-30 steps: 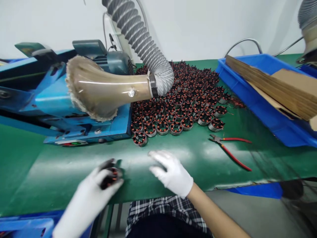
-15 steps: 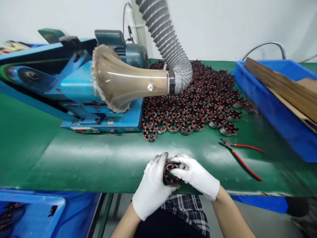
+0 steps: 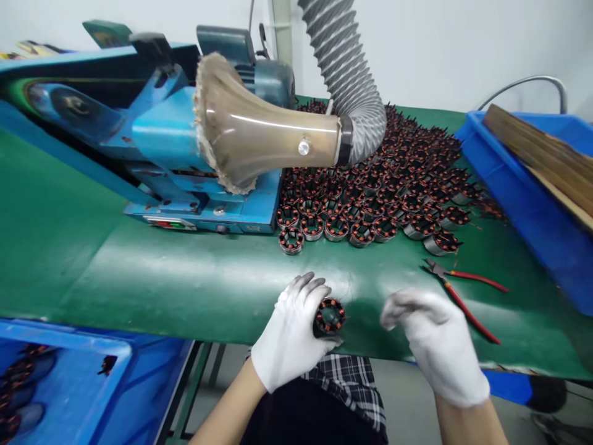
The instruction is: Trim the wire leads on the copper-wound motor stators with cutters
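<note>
My left hand (image 3: 296, 330), in a white glove with greyed fingertips, is closed around a motor stator (image 3: 341, 314) near the table's front edge. Copper windings ring the stator's open centre, and thin wire ends stick out at its upper right. My right hand (image 3: 438, 343), also gloved, is held apart from the stator, to its right. Its fingers look bent but are smeared by motion, so I cannot see whether anything is in them. Just beyond it lie red-handled cutting pliers (image 3: 456, 296), jaws apart, on the green table mat (image 3: 185, 278).
A blue belt machine (image 3: 167, 133) with a suction hood (image 3: 269, 142) and grey hose (image 3: 343, 62) stands at the back left. Many stators (image 3: 393, 179) crowd beside it. A blue bin (image 3: 523, 204) with cardboard (image 3: 537, 154) is at right, another blue crate (image 3: 115, 364) at lower left.
My right hand has let go of the stator and moved right, toward the pliers. My left hand still holds the stator. The camera view has shifted slightly.
</note>
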A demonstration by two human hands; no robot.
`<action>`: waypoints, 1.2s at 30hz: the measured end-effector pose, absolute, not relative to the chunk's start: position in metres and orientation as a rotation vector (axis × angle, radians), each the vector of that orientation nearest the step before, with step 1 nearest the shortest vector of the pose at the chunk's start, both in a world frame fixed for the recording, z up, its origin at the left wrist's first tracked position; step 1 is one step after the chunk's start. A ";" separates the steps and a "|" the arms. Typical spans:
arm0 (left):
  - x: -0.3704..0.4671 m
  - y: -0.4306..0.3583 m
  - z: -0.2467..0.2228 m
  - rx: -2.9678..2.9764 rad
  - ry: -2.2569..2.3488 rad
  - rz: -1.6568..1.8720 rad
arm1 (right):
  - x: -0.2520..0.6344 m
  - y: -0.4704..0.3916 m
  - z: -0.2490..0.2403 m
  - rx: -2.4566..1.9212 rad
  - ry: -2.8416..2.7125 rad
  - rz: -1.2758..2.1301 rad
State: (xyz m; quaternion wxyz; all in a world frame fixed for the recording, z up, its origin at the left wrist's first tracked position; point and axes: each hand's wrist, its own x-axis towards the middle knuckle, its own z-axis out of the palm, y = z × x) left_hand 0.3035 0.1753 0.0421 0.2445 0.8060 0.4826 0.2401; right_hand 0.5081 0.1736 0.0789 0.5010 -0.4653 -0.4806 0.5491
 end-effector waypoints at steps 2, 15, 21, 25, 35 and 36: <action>0.305 0.176 0.042 2.198 1.360 0.668 | 0.501 0.169 0.079 -1.238 -1.763 1.298; 0.312 0.178 0.048 2.135 1.392 0.660 | 0.492 0.153 0.042 -1.280 -2.087 0.456; 0.314 0.177 0.046 2.148 1.378 0.680 | 0.502 0.166 0.042 -1.513 -2.180 0.343; 0.312 0.176 0.045 2.168 1.345 0.689 | 0.509 0.176 0.059 -1.468 -2.096 0.407; 0.320 0.175 0.046 2.058 1.454 0.671 | 0.490 0.181 0.058 -1.327 -2.585 0.308; 0.321 0.174 0.045 2.055 1.455 0.693 | 0.493 0.178 0.057 -1.309 -2.596 0.264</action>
